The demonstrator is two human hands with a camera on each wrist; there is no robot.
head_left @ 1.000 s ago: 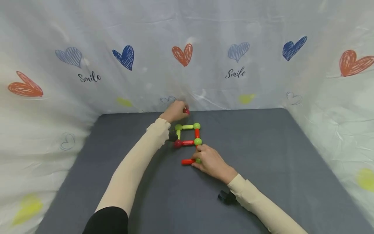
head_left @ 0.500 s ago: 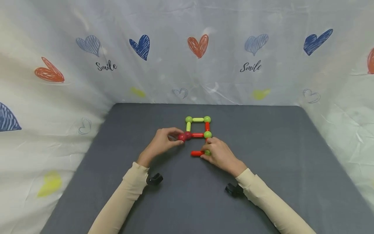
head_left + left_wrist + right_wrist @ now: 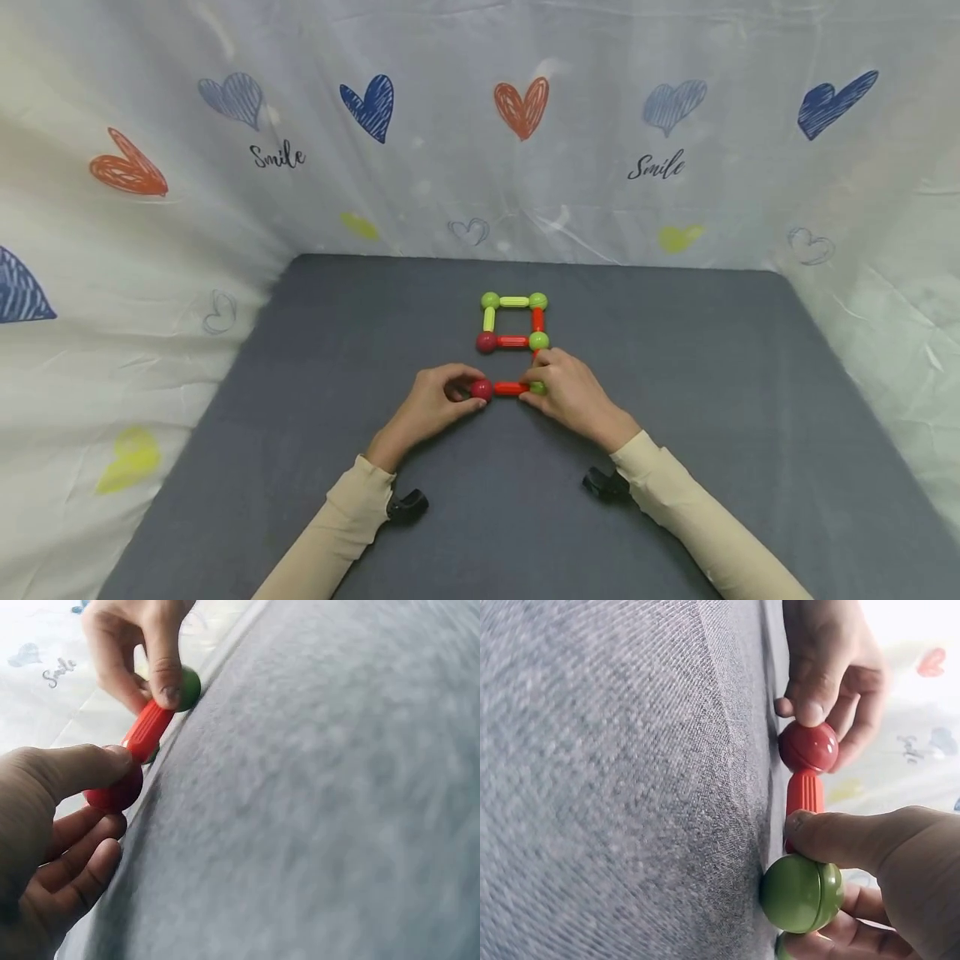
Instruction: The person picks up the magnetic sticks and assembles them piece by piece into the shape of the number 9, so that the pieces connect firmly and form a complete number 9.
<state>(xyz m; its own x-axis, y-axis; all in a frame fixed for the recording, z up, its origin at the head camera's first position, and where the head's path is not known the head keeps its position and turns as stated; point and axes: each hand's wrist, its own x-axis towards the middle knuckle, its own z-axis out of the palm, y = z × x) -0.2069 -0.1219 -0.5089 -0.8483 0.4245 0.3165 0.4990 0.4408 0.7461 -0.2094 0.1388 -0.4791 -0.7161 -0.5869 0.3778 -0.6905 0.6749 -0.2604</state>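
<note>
In the head view, my left hand point(image 3: 431, 407) pinches a dark red ball point(image 3: 482, 389) between thumb and fingers. The ball meets the left end of a red magnetic rod point(image 3: 511, 388), as the right wrist view also shows. My right hand point(image 3: 576, 398) grips that rod beside a green ball point(image 3: 801, 894), its thumb lying along the rod and other fingers behind the ball. A second red rod, mostly covered by the right fingers, leads up to another green ball point(image 3: 538, 340). Above is a square of red and yellow-green rods with a red ball point(image 3: 487, 342) at its lower left corner.
The pieces lie flat on a dark grey cloth-covered table point(image 3: 315, 333). Behind and at the sides hangs a pale curtain point(image 3: 420, 192) printed with hearts and "Smile". A black wrist camera point(image 3: 408, 506) sits on each sleeve.
My left hand came from the far side of the table with the red ball, past the square's red corner, down to the lower rod's left end. My right hand stayed on the rod.
</note>
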